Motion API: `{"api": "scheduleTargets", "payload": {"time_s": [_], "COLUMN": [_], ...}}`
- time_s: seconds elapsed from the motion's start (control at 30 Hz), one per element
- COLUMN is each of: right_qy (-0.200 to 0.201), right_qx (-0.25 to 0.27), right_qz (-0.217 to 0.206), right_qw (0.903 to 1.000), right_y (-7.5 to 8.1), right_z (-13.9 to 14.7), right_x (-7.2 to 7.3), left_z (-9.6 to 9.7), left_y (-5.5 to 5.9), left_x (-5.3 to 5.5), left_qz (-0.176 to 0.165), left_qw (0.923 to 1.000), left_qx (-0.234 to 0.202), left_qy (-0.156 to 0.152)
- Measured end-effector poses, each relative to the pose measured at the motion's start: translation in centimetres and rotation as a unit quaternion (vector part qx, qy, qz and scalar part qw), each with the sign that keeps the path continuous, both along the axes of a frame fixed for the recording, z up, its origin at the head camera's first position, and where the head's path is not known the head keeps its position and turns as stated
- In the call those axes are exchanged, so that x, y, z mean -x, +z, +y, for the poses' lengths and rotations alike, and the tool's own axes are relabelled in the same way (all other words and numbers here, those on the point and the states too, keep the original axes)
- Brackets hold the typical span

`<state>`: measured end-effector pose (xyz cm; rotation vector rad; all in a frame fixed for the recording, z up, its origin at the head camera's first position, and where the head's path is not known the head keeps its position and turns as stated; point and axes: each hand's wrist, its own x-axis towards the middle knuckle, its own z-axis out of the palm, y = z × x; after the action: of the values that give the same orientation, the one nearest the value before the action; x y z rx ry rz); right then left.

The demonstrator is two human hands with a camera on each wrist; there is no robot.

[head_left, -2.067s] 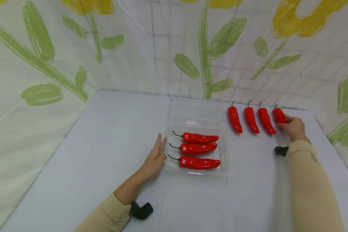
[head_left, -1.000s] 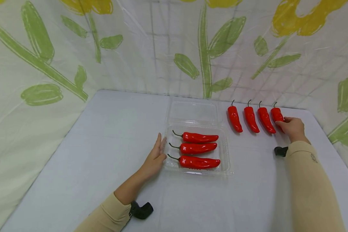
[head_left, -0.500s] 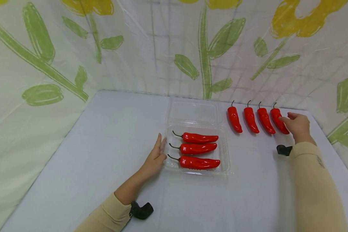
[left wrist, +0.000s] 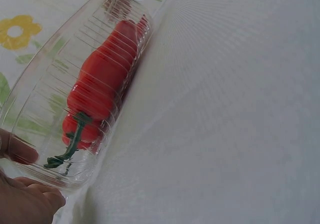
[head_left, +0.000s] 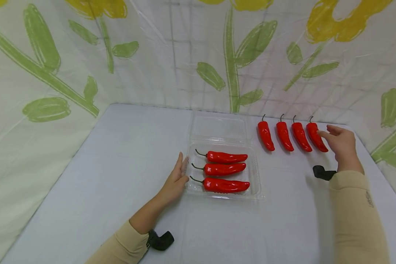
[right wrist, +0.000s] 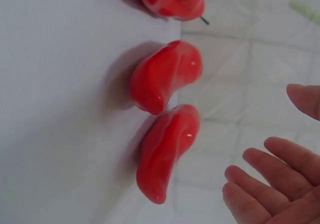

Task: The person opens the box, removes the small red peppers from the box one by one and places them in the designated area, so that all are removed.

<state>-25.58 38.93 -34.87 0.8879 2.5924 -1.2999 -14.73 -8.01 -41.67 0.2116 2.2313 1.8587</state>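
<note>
My left hand (head_left: 172,183) holds the left side of a clear plastic clamshell container (head_left: 258,183), its thumb near the front corner. Three red chili peppers lie crosswise inside, stems to the left; the front chili (head_left: 226,185) is closest to me. In the left wrist view, the container wall (left wrist: 30,83) shows tilted, with fingers (left wrist: 20,149) at its end. My right hand (head_left: 344,143) hovers with spread fingers just right of the rightmost chili pepper (head_left: 316,137) in the back row. The right wrist view shows that hand (right wrist: 280,189) with nothing in it.
Left of that chili, three more stand in the row, a far-left chili (head_left: 266,136), a second chili (head_left: 285,136) and a third chili (head_left: 301,137). The container's open lid (head_left: 219,126) lies toward the back edge of the white table (head_left: 118,165). A flower-printed curtain (head_left: 151,73) hangs behind.
My right hand set the rightmost chili straight in the row, let go of it and drew away to the right. The left hand and container have stayed in place.
</note>
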Motion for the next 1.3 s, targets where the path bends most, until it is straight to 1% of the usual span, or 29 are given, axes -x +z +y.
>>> {"api": "scheduleTargets", "payload": {"time_s": [0.1, 0.4, 0.57, 0.63, 0.73, 0.87, 1.0, 1.23, 1.3], "right_qy": [-0.002, 0.0, 0.006, 0.015, 0.04, 0.096, 0.155, 0.22, 0.243], "right_qx": [0.012, 0.026, 0.025, 0.02, 0.01, -0.019, -0.049, -0.089, -0.104], "right_qz": [-0.002, 0.009, 0.017, 0.023, 0.033, 0.053, 0.071, 0.081, 0.077], "right_qw": [0.9999, 0.9996, 0.9995, 0.9994, 0.9986, 0.9938, 0.9841, 0.9681, 0.9613], "right_y": [0.1, 0.0, 0.1, 0.1, 0.3, 0.8, 1.4, 2.5, 2.8], "right_z": [-0.3, -1.3, -2.0, -2.3, -2.8, -3.7, -4.9, -6.6, -7.0], "right_x": [-0.3, -1.5, -2.2, -2.5, -3.0, -3.7, -4.7, -6.3, -6.7], "left_z": [0.0, -0.1, 0.0, 0.0, 0.0, 0.0, 0.0, 0.0, 0.0], "left_y": [0.0, 0.0, 0.1, 0.1, 0.2, 0.3, 0.4, 0.1, 0.0], "left_x": [0.0, 0.0, 0.0, 0.0, 0.0, 0.0, 0.0, 0.1, 0.1], "left_qz": [0.001, -0.001, -0.004, -0.008, -0.008, -0.007, -0.007, -0.004, -0.004], "left_qw": [1.0, 1.0, 1.0, 0.9999, 0.9999, 0.9999, 0.9999, 0.9999, 0.9999], "left_qx": [0.002, 0.007, 0.008, 0.01, 0.013, 0.014, 0.013, 0.016, 0.015], "left_qy": [0.0, 0.003, 0.003, 0.005, 0.005, 0.006, 0.006, 0.004, 0.004]}}
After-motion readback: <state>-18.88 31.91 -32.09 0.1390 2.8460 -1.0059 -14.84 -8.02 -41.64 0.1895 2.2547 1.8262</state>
